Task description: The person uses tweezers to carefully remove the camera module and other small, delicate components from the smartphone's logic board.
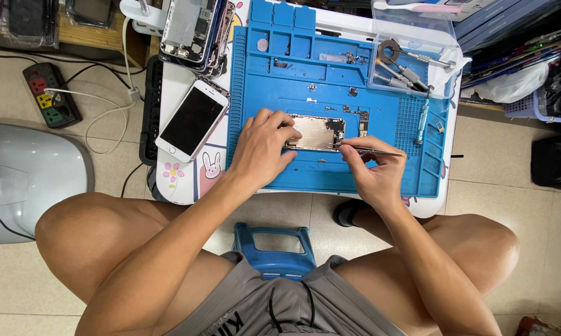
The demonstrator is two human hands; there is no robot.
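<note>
An opened phone body (pixel 318 132) lies in the middle of a blue repair mat (pixel 380 171) on a small white table. My left hand (pixel 262 149) rests on the phone's left end and holds it down. My right hand (pixel 372 169) pinches metal tweezers (pixel 363 149) whose tips point left onto the phone's lower right edge. Small screws and loose parts (pixel 353 91) lie on the mat above the phone.
A white phone (pixel 192 120) with a dark screen lies left of the mat, with a stack of opened phones (pixel 193 28) behind it. A clear tray (pixel 411 59) of tools sits at the back right, a screwdriver (pixel 422 121) below it. A power strip (pixel 51 94) lies on the floor.
</note>
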